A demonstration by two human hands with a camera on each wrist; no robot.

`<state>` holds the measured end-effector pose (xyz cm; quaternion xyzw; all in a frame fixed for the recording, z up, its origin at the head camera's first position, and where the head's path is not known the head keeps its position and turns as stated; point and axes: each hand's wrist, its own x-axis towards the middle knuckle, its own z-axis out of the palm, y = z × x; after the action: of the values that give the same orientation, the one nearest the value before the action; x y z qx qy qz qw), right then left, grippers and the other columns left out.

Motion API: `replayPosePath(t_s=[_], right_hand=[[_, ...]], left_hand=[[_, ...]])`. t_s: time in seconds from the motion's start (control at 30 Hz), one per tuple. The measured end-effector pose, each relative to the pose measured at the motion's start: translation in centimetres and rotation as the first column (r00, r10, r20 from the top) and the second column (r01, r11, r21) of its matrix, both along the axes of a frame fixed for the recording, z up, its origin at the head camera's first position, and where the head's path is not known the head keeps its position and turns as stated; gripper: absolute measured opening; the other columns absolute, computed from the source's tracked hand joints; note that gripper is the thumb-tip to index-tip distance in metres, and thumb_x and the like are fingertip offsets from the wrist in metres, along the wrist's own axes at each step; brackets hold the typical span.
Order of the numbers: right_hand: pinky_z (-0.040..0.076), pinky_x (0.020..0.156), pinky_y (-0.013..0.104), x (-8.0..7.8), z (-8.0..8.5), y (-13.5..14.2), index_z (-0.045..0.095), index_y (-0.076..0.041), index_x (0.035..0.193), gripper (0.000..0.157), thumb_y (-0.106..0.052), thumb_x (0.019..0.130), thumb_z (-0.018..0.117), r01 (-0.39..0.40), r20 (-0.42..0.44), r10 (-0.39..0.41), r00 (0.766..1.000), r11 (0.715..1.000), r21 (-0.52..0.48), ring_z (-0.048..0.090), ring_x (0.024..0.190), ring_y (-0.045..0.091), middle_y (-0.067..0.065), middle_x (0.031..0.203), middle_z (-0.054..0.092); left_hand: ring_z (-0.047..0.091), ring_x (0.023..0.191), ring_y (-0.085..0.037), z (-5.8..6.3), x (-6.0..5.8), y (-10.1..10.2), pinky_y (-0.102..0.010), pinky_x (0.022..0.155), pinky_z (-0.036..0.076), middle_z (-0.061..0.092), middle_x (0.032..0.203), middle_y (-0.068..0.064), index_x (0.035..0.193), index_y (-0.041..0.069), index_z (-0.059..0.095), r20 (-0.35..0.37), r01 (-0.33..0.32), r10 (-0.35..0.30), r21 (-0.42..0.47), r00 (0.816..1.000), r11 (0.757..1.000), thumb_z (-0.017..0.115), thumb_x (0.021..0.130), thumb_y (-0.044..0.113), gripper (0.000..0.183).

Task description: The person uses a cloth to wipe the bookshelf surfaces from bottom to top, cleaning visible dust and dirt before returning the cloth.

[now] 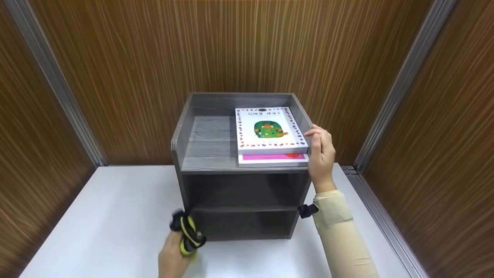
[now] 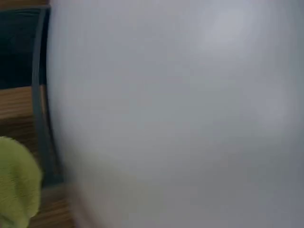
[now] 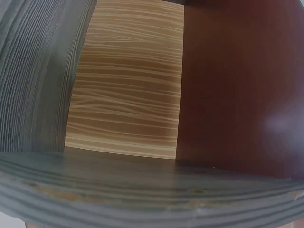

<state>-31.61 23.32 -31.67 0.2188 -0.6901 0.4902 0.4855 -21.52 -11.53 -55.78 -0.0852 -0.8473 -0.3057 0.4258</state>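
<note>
A grey wood-grain shelf unit (image 1: 243,170) stands on a white table. My right hand (image 1: 323,156) grips the front of its right side panel, fingers bent over the edge. Close beside those fingers, a white book (image 1: 270,129) with a green picture lies on a pink-covered book (image 1: 270,158) on the top shelf. At lower left, in front of the unit, my left hand (image 1: 173,253) holds a bunched black-and-yellow cloth (image 1: 189,233), blurred. Part of that cloth's yellow-green side (image 2: 18,183) enters the left wrist view, where the hand itself is hidden.
Two lower compartments (image 1: 243,191) open toward me. Wood-patterned walls (image 1: 239,50) enclose the table (image 1: 115,216) at the back and sides. A grey shelf board (image 3: 142,190) crosses the bottom of the right wrist view, beside a dark reddish panel (image 3: 237,95).
</note>
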Motion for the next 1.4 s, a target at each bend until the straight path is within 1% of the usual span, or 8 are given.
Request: replayPosePath(t_s=[0.1,0.2,0.33,0.57,0.7,0.97,1.2,1.4], right_hand=[[0.029,0.092,0.033,0.0,0.1,0.2,0.056,-0.002,0.082,0.026,-0.017,0.088,0.036,0.002,-0.041,-0.002,0.999,1.000,-0.003,0.044,0.106,0.019,0.008,0.095,0.055],[0.029,0.092,0.034,0.1,0.0,0.3,0.056,-0.001,0.081,0.026,-0.017,0.088,0.036,0.009,-0.057,-0.009,0.998,1.000,-0.012,0.045,0.105,0.020,0.007,0.092,0.055],[0.029,0.092,0.033,0.2,-0.1,0.2,0.056,-0.001,0.081,0.029,-0.021,0.088,0.036,0.009,-0.039,-0.009,0.999,1.000,0.001,0.044,0.106,0.020,0.009,0.093,0.055],[0.029,0.092,0.033,0.2,0.2,0.3,0.056,-0.001,0.081,0.020,-0.005,0.086,0.038,-0.005,-0.049,0.007,0.999,1.000,0.027,0.044,0.105,0.022,0.014,0.094,0.055],[0.028,0.092,0.033,0.2,0.4,0.4,0.057,-0.002,0.082,0.022,-0.012,0.088,0.038,-0.014,-0.047,0.017,0.999,0.999,0.049,0.043,0.106,0.020,0.010,0.093,0.056],[0.027,0.094,0.033,0.7,0.7,1.0,0.057,0.000,0.086,0.024,-0.017,0.088,0.041,-0.091,0.026,0.089,0.996,0.989,0.117,0.041,0.110,0.022,0.004,0.095,0.056],[0.026,0.095,0.033,2.9,2.9,1.1,0.052,0.007,0.072,0.015,0.003,0.083,0.044,-0.200,0.108,0.183,0.977,0.963,0.182,0.038,0.112,0.030,0.017,0.098,0.056],[0.021,0.098,0.031,4.2,3.5,2.3,0.054,0.007,0.100,0.021,0.003,0.084,0.042,-0.331,0.278,0.256,0.926,0.905,0.268,0.027,0.121,0.024,0.018,0.118,0.046]], left_hand=[[0.050,0.074,-0.033,2.3,-0.9,0.2,-0.042,0.058,0.044,0.051,0.088,-0.019,0.091,0.002,0.058,-0.275,0.027,-0.068,-0.149,0.959,0.988,0.055,0.060,0.016,0.035],[0.048,0.075,-0.033,4.0,-1.8,0.9,-0.043,0.063,0.040,0.051,0.088,-0.019,0.088,0.006,0.061,-0.346,0.036,-0.143,-0.298,0.927,0.954,0.048,0.065,0.012,0.027],[0.049,0.081,-0.032,4.5,-2.5,2.4,-0.043,0.066,0.037,0.052,0.092,-0.017,0.085,0.010,0.063,-0.326,0.047,-0.200,-0.423,0.924,0.905,0.042,0.067,0.009,0.027],[0.050,0.085,-0.032,5.6,-3.4,5.9,-0.045,0.068,0.039,0.053,0.094,-0.014,0.082,0.013,0.062,-0.315,0.074,-0.241,-0.460,0.918,0.885,0.041,0.071,0.008,0.024],[0.050,0.087,-0.033,6.3,-3.9,8.3,-0.044,0.065,0.043,0.052,0.098,-0.016,0.089,0.014,0.063,-0.283,0.129,-0.304,-0.505,0.910,0.853,0.040,0.072,0.007,0.029],[0.051,0.085,-0.026,7.3,-5.2,14.2,-0.035,0.067,0.045,0.051,0.099,-0.014,0.095,0.015,0.061,-0.251,0.205,-0.469,-0.661,0.847,0.722,0.039,0.074,0.009,0.031],[0.049,0.067,-0.017,11.5,-5.3,19.0,-0.024,0.054,0.043,0.050,0.088,-0.007,0.088,0.018,0.060,-0.309,0.178,-0.534,-0.715,0.787,0.676,0.042,0.075,0.011,0.023],[0.049,0.070,-0.018,17.2,-4.5,21.0,-0.025,0.061,0.043,0.050,0.088,-0.005,0.088,0.017,0.060,-0.379,0.173,-0.577,-0.709,0.723,0.683,0.041,0.080,0.007,0.023]])
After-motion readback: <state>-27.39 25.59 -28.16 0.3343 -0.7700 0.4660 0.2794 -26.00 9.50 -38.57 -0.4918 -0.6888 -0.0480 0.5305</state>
